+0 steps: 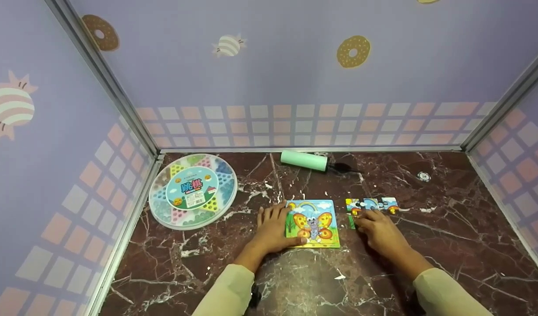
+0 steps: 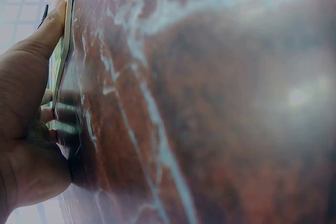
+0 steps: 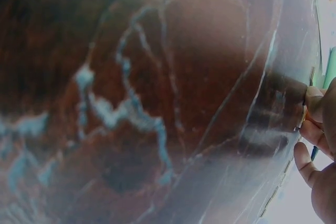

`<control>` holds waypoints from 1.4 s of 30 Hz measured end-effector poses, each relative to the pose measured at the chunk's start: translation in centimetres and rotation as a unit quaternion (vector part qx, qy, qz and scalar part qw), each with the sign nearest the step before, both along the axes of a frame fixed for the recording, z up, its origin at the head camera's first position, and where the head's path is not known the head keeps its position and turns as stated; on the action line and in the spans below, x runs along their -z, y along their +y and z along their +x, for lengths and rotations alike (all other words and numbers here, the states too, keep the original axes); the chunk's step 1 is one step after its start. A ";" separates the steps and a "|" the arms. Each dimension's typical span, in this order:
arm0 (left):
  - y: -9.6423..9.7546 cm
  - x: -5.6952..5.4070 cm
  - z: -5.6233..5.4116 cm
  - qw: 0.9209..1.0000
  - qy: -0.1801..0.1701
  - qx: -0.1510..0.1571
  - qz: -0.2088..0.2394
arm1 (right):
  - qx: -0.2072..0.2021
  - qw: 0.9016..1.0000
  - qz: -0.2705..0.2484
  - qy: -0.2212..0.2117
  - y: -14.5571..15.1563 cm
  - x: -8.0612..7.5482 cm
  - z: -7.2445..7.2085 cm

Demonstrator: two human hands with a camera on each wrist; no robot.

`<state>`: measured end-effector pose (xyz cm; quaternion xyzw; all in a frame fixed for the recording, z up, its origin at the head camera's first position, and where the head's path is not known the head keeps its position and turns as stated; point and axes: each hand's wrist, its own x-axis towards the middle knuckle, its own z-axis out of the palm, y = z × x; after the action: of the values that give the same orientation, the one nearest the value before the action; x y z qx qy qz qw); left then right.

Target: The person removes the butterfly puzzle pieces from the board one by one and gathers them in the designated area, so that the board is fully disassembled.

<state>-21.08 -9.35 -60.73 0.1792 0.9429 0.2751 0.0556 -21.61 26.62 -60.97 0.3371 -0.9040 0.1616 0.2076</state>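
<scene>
Because the left hand (image 1: 274,231) lies wide across the left edge of the butterfly board (image 1: 313,224), it probably steadies it on the surface (image 1: 361,285); the right hand (image 1: 381,232) bends its fingers over loose puzzle pieces (image 1: 371,203) beside the board; whether this grip pinches one, I cannot tell.

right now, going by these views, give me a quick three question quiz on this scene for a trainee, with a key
1. Which hand touches the butterfly board?
A) only the left
B) only the right
C) neither
2. True or false: the mint-green cylinder lies beyond the board, nearer the back wall.
3. What are the right hand's fingers at?

Key:
1. A, the left hand
2. True
3. Puzzle pieces
</scene>
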 end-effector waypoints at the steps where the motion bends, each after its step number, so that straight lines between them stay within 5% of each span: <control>1: 0.0 0.1 0.0 1.000 0.000 0.001 0.002 | 0.001 1.000 0.001 -0.001 0.0 0.0 0.0; 10: 0.0 0.6 -0.3 1.000 -0.014 -0.002 0.005 | 0.016 1.000 0.010 -0.021 0.0 -0.1 0.3; 22: 0.3 0.0 -0.1 1.000 -0.009 -0.009 -0.023 | 0.008 1.000 0.006 -0.009 0.0 -0.2 0.3; 30: 0.1 1.1 -0.5 1.000 -0.015 -0.007 -0.007 | 0.067 0.993 0.043 -0.083 -0.3 -0.9 0.9; 42: -0.2 1.4 -0.6 1.000 -0.007 -0.006 0.011 | 0.087 0.990 0.059 -0.094 -0.6 -2.0 0.2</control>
<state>-21.64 -9.54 -62.13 0.1720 0.9405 0.2874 0.0580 -21.37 26.06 -59.02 0.2517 -0.9534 0.1207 0.1146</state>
